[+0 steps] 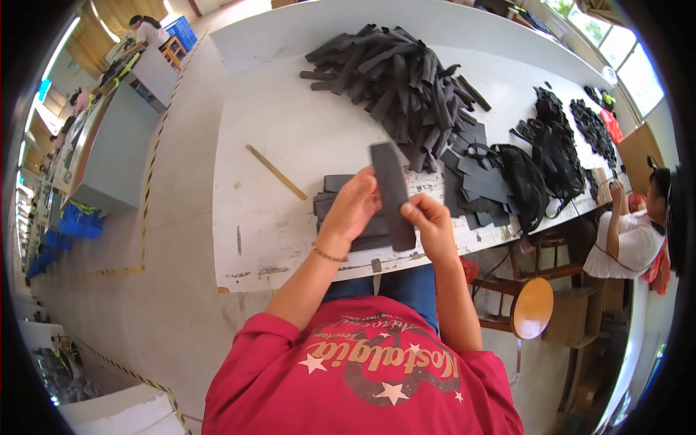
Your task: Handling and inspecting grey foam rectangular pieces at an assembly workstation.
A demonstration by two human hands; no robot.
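A flat, dark grey fabric strip (pixel 392 192) is held upright in front of me, over the near edge of the table. My right hand (pixel 431 223) pinches its lower right side, thumb on the front face. My left hand (pixel 357 203) is closed at its left side, with the fingertips partly hidden behind it. Under and beside my left hand lies a stack of similar dark strips (pixel 335 183). Farther back, a big loose heap of dark strips (pixel 406 80) spreads over the white table (pixel 250 196).
A wooden stick (pixel 277 172) lies on the table's left. To the right are flat dark pieces (pixel 484 180), black bags (pixel 523 181) and more black piles (pixel 591 130). A co-worker (pixel 623 235) sits at the right, near a round wooden stool (pixel 531 308).
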